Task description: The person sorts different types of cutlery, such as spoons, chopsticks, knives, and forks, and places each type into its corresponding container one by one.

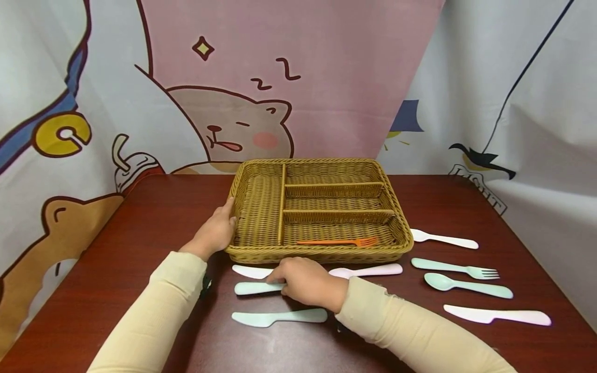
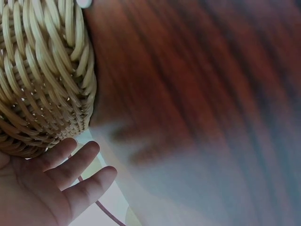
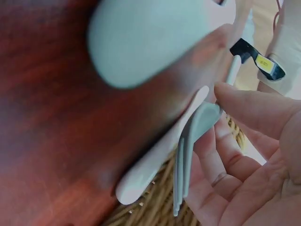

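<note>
My right hand (image 1: 305,282) pinches a mint green fork (image 3: 204,117) just in front of the wicker tray (image 1: 317,255); in the head view the hand covers the fork's tines and its handle points left. My left hand (image 1: 215,230) rests against the tray's left wall, fingers loosely extended (image 2: 70,169). Behind the right hand lie a white knife (image 1: 252,271), partly covered by it, and a pale pink spoon (image 1: 373,270). Nearer the front is a mint green knife (image 1: 280,317), its handle end looming large in the right wrist view.
An orange fork (image 1: 338,242) lies in the tray's front right compartment. To the tray's right are a white utensil (image 1: 443,239) with its left end at the tray, a mint fork (image 1: 454,268), a mint spoon (image 1: 468,286) and a pale pink knife (image 1: 496,314). A printed curtain (image 1: 326,103) hangs behind.
</note>
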`<action>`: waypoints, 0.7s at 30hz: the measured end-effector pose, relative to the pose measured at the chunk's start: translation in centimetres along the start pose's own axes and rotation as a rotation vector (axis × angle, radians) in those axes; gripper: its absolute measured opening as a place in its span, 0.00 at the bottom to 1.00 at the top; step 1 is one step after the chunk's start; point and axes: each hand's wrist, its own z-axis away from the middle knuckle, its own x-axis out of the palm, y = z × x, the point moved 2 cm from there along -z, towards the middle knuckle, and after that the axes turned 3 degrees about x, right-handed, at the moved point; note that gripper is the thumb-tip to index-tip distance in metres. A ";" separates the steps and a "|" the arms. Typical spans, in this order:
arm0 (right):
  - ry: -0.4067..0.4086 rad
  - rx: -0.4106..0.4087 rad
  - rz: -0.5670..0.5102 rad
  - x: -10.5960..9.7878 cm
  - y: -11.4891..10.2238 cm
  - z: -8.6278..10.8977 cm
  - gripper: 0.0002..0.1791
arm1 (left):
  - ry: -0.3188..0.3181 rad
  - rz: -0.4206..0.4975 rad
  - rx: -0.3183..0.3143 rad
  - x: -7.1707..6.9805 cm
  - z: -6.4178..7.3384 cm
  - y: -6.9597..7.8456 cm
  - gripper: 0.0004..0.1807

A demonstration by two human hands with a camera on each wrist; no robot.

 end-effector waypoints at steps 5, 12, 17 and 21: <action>0.035 -0.004 0.001 -0.9 0.1 0.5 0.18 | 0.000 0.011 0.000 0.0 0.1 0.0 0.32; 0.087 -0.017 0.014 -2.4 0.4 1.2 0.17 | 0.004 0.013 0.008 0.0 0.2 0.0 0.32; 0.112 -0.017 0.010 -3.6 0.7 1.7 0.17 | 0.012 0.013 0.017 0.0 0.2 0.0 0.32; 0.136 -0.021 0.013 -4.6 0.9 1.9 0.18 | 0.018 0.011 0.024 0.0 0.1 0.0 0.32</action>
